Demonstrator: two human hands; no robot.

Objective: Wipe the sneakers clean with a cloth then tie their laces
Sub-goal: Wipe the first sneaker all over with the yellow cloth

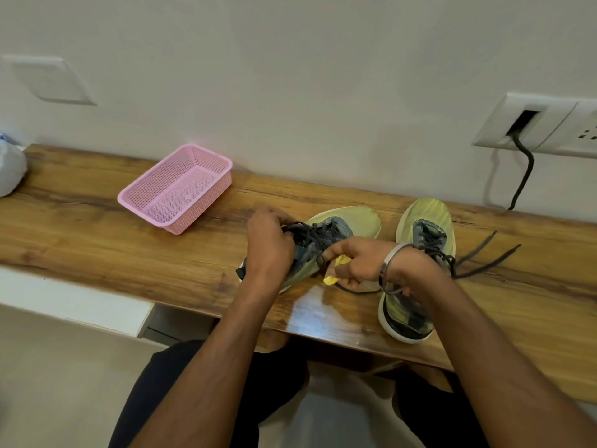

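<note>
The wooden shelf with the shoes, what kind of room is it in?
Probably a room at home: a long wooden wall shelf, white wall sockets with a black cable, and a pink plastic basket beside yellow-green sneakers.

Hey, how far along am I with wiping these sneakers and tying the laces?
Nothing looks finished. In hand: your left hand grips the collar of the tilted yellow-green sneaker with dark laces, while your right hand holds the yellow cloth against its side. Left: the second yellow-green sneaker stands upright with its dark laces trailing loose on the wooden desk. Neither pair of laces looks tied.
</note>
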